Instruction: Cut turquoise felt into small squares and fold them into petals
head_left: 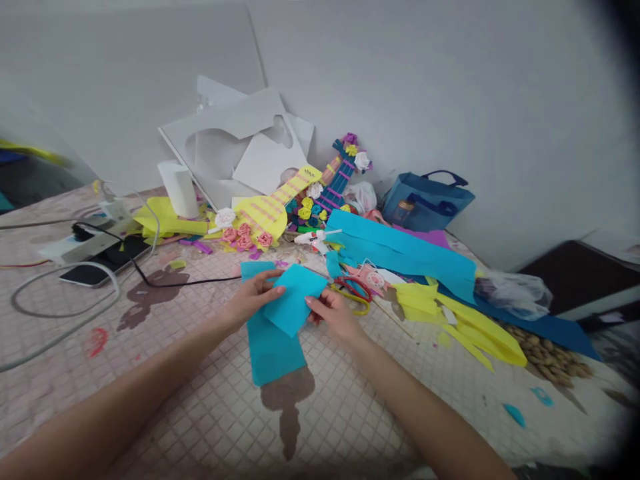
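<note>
A small blue piece of crepe paper [295,300] is held up between my two hands. My left hand [255,293] pinches its left edge, thumb on top. Along the right edge, the thumb and fingers of my right hand [333,310] grip it. Beneath it a longer blue paper strip [275,357] lies flat on the table, partly covered by the held piece and my left hand. Red-and-yellow-handled scissors [357,293] rest just to the right of my right hand. A white glue gun [313,237] lies behind the papers.
Paper-flowered guitar shapes, one yellow [265,213] and one dark blue [340,180], stand at the back. A power strip [80,243] and phone [105,263] lie left, with cables crossing the table. Blue paper [405,253], yellow paper [480,333] and walnuts [550,357] spread rightward.
</note>
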